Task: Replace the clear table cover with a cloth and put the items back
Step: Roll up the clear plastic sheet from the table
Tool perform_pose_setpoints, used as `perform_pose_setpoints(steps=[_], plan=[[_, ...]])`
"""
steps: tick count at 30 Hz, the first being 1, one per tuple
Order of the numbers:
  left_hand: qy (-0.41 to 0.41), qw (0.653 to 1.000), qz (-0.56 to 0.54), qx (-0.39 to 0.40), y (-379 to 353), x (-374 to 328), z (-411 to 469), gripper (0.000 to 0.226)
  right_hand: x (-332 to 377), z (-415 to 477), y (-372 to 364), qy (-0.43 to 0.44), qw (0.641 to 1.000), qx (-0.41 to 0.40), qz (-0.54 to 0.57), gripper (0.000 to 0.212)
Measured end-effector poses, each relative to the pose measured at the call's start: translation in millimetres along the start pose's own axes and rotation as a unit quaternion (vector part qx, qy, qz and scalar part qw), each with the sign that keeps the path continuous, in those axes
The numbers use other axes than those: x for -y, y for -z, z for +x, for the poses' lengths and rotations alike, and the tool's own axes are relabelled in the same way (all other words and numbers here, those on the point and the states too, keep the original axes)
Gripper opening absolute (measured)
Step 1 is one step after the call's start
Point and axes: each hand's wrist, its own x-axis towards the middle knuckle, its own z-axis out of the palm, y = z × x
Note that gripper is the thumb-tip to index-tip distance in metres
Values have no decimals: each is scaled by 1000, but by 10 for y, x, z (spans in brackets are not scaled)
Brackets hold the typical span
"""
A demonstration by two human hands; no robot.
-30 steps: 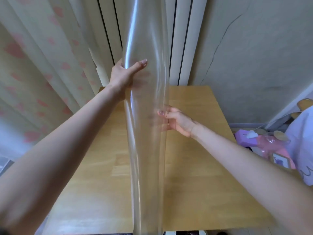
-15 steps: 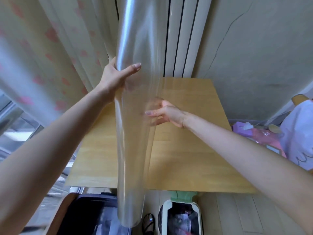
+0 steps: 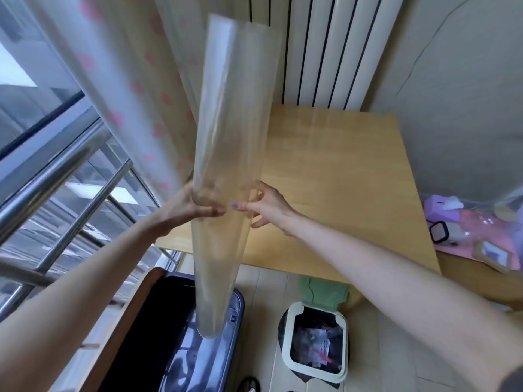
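The clear cover (image 3: 229, 165) is off the desk (image 3: 339, 179), rolled into a long loose tube that hangs in the air nearly upright, tilted a little. Its lower end is above the suitcase (image 3: 169, 335), left of the bin (image 3: 314, 343). The left hand (image 3: 184, 207) and right hand (image 3: 268, 207) wrap its middle from either side, fingertips almost meeting in front; each grip is closed round the roll. It looks like soft, springy vinyl: light, smooth, probably slippery, and likely to spring open if a grip slackens. The middle hold balances it; a hand nearer one end would probably steady it for setting down. No cloth shows here
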Motion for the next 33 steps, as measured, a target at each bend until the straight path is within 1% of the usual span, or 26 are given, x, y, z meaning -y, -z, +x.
perform_pose_setpoints(steps=[1,2,5,8,9,12,14,16,17,19,20,21,23,24,25,26,27,28,29,31,33], plan=[[12,1000,5,7,23,89,-63,62,-77,16,-117,-11,1000,6,2,61],[23,1000,11,12,49,189,-107,56,-147,26,-233,-24,1000,12,6,63],[39,999,13,7,133,483,-224,61,-377,88,-559,-57,998,31,9,66],[40,999,8,12,241,755,-305,75,-571,157,-862,-82,995,52,3,72],[37,999,9,13,264,802,-363,76,-628,166,-969,-94,994,61,4,74],[35,999,24,-2,338,1090,-457,67,-815,196,-1278,-127,989,73,-11,79],[45,999,22,-9,380,1376,-522,61,-944,217,-1468,-139,987,76,-17,72],[69,997,29,5,410,1644,-593,61,-1053,215,-1615,-141,987,73,-31,66],[87,995,39,7,428,1759,-622,60,-1105,224,-1678,-138,988,68,-34,67],[124,992,35,16,416,1996,-670,54,-1217,273,-1808,-143,988,55,-26,76],[125,991,36,28,383,2100,-672,59,-1270,305,-1874,-147,988,46,-25,81],[103,993,54,35,371,2197,-688,70,-1326,344,-1942,-152,987,39,-30,83],[61,992,105,36,326,2403,-748,99,-1458,412,-2078,-155,986,31,-43,79],[69,993,90,30,328,2528,-774,110,-1492,423,-2127,-157,986,28,-41,77],[95,992,77,17,318,2609,-757,115,-1522,436,-2167,-159,986,20,-37,75],[92,994,61,25,321,2623,-733,115,-1548,458,-2197,-156,987,8,-31,74],[97,994,42,27,319,2605,-677,108,-1564,485,-2209,-146,989,-2,-23,74],[101,994,37,15,313,2542,-629,101,-1568,512,-2216,-137,990,-9,-19,75],[97,995,35,-2,329,2541,-606,99,-1563,536,-2215,-130,991,-9,-23,76],[84,996,8,-31,421,2519,-589,104,-1520,568,-2237,-116,993,-9,-37,77],[63,995,-14,-77,497,2449,-608,100,-1462,567,-2286,-92,995,-11,-32,81]])
